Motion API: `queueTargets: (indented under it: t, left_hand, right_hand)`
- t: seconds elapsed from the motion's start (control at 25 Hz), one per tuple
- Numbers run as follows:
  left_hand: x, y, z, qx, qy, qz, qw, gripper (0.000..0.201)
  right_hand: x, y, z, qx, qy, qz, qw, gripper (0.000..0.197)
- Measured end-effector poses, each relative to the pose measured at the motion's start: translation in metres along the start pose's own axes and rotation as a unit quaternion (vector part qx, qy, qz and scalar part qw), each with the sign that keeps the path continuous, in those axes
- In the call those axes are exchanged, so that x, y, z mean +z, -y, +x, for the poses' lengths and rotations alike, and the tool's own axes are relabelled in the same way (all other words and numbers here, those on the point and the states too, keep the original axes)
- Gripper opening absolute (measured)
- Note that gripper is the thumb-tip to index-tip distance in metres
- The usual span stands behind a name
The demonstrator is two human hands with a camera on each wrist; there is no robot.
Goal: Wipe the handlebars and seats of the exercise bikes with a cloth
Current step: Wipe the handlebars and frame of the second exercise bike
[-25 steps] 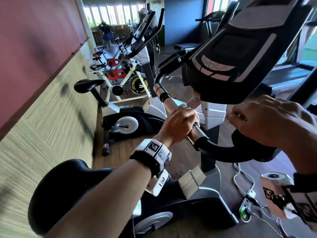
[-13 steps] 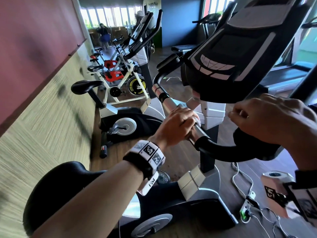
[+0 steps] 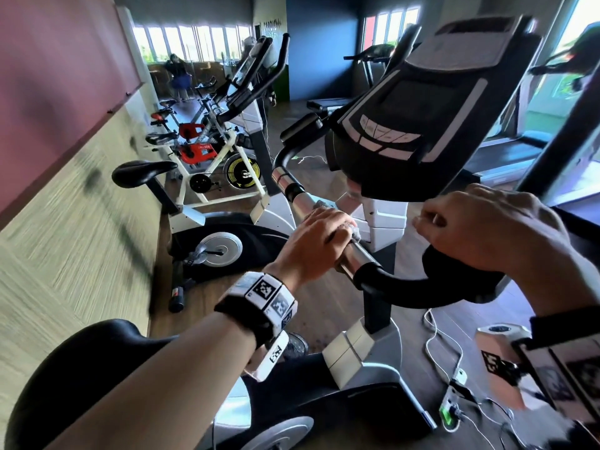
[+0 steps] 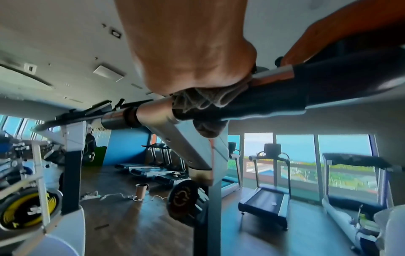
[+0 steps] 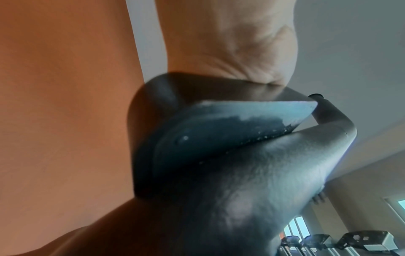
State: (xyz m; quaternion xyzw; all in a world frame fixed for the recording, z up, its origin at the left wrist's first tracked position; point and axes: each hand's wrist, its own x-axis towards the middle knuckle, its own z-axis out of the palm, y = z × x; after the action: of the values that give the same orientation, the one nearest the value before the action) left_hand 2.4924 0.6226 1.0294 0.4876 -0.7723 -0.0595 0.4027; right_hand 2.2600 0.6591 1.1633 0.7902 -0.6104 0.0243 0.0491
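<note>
Near bike [image 3: 373, 397]: black body, grey post, black console [image 3: 418, 125] tilted above the handlebar [image 3: 402, 289]. Seat [image 3: 78, 368] is at lower left of head view, under the left forearm. Second bike [image 3: 224, 235] stands just beyond, its black seat [image 3: 139, 173] raised on a post; white-framed spin bikes [image 3: 207, 157] with red parts further along the wall. Treadmills [image 4: 267, 195] stand by the windows in the left wrist view. Floor [image 3: 324, 306] is dark wood. Handlebar has a chrome section [image 3: 293, 193] running up to the left and a black foam section curving right to a flat black pad [image 5: 230, 131]. Left hand [image 3: 316, 238] is closed round the chrome section, fingers curled over the top, with the cloth [image 4: 210, 97] bunched between palm and tube; from below, grey folds of the cloth hang out under the fingers where chrome meets a dark part of the bar. A small edge of cloth shows at the knuckles in the head view. Right hand [image 3: 490, 228] rests on the black pad with fingers curled; the right wrist view shows only the heel of the hand pressed on the pad, so whether the fingers grip its far edge cannot be told. White cable [image 3: 435, 339] and a charger with a green light [image 3: 449, 414] lie on the floor beside the bike base.
</note>
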Motion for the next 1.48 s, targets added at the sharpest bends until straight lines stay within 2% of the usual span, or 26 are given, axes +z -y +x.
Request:
queueTargets:
  t: [0.08,0.16,0.24,0.36,0.4,0.44,0.52,0.64,0.68,0.76,0.84,0.88,0.92,1.0,1.12,1.16,1.24,1.32,1.36,1.4,1.48]
  left_hand:
    - [0.012,-0.007,-0.01,-0.011,-0.052,-0.009,0.999,0.036]
    - [0.023,-0.012,-0.026,0.008,-0.107,-0.02,0.994,0.038]
    - [0.018,-0.006,-0.025,0.022,-0.088,-0.015,0.996,0.04]
    - [0.001,0.004,0.0,0.002,0.015,0.012,1.0,0.035]
    - [-0.001,0.002,0.006,-0.01,0.027,0.016,0.999,0.033]
    - [0.001,-0.001,0.008,-0.022,0.021,0.014,0.999,0.032]
    - [0.01,-0.012,0.0,-0.02,-0.034,-0.004,0.999,0.03]
    - [0.027,-0.033,-0.028,0.042,-0.092,-0.042,0.994,0.03]
    - [0.028,-0.037,-0.034,0.065,-0.095,-0.04,0.993,0.03]
    - [0.019,-0.032,-0.028,0.088,-0.056,-0.019,0.994,0.032]
    - [0.006,-0.016,-0.012,0.062,0.005,0.002,0.998,0.035]
    - [0.002,-0.01,-0.005,0.037,0.013,0.005,0.999,0.037]
    - [0.002,-0.006,0.0,0.017,0.0,0.007,1.0,0.037]
    - [0.015,-0.016,-0.009,0.006,-0.07,-0.002,0.998,0.036]
    - [0.034,-0.04,-0.044,0.061,-0.141,-0.033,0.988,0.032]
    - [0.032,-0.04,-0.046,0.082,-0.141,-0.03,0.986,0.032]
    - [0.018,-0.03,-0.031,0.096,-0.08,-0.02,0.992,0.033]
    - [0.006,-0.023,-0.01,0.073,-0.006,-0.005,0.997,0.036]
    - [0.005,-0.024,-0.005,0.057,0.003,0.005,0.998,0.035]
    - [0.008,-0.027,-0.004,0.039,-0.011,-0.003,0.999,0.034]
    - [0.019,-0.034,-0.011,-0.002,-0.082,-0.029,0.996,0.03]
  right_hand:
    - [0.001,0.001,-0.001,0.005,0.009,-0.001,1.0,0.037]
    - [0.0,0.003,-0.002,0.011,0.011,-0.011,1.0,0.038]
    - [-0.001,0.003,-0.002,0.016,0.013,-0.011,1.0,0.037]
    - [-0.001,0.005,-0.003,0.016,0.013,-0.013,1.0,0.036]
    - [-0.001,0.004,-0.003,0.014,0.008,-0.012,1.0,0.036]
    - [0.0,0.003,-0.002,0.012,0.005,-0.011,1.0,0.036]
    - [0.0,0.002,-0.001,0.007,0.006,-0.005,1.0,0.035]
    - [0.002,0.002,0.0,0.009,0.0,-0.003,1.0,0.035]
    - [0.002,0.002,-0.001,0.008,-0.002,-0.005,1.0,0.035]
    - [0.0,0.002,-0.004,0.006,-0.001,-0.006,1.0,0.038]
    - [-0.001,0.003,-0.006,0.004,-0.001,-0.002,1.0,0.039]
    - [-0.001,0.003,-0.007,0.004,-0.002,-0.001,1.0,0.04]
    - [-0.001,0.003,-0.006,0.001,-0.005,0.0,1.0,0.04]
    - [0.003,0.001,-0.004,-0.005,-0.004,0.001,1.0,0.042]
    - [0.006,-0.002,0.0,-0.007,-0.018,-0.005,1.0,0.043]
    - [0.006,-0.002,0.0,-0.007,-0.023,-0.006,1.0,0.043]
    - [0.006,-0.001,-0.002,-0.005,-0.025,-0.006,1.0,0.042]
    - [0.006,-0.002,-0.002,-0.003,-0.026,-0.005,1.0,0.042]
    - [0.005,-0.002,-0.002,-0.003,-0.023,-0.001,1.0,0.041]
    - [0.004,-0.002,-0.002,-0.007,-0.023,0.005,1.0,0.04]
    - [0.009,-0.004,-0.003,-0.006,-0.028,0.018,0.999,0.038]
